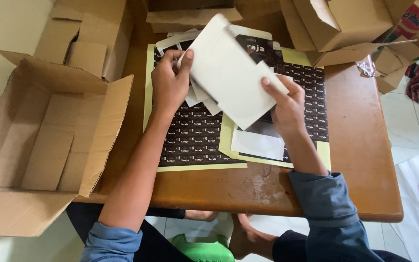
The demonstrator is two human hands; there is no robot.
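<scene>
Both hands grip one flat white pouch point(229, 73), held tilted above the middle of the bench point(360, 160): the left hand point(169, 82) pinches its upper left corner, the right hand point(287, 104) clamps its lower right edge. Under it lie two yellow-edged sheets of small black labels point(195, 140), side by side and overlapping, spread from the far edge towards the near one. More pouches, white and black point(263, 48), are heaped at the far edge; their number cannot be told. One large open cardboard box point(44, 140) hangs off the left edge. Several more cardboard boxes point(335, 24) crowd the far corners.
</scene>
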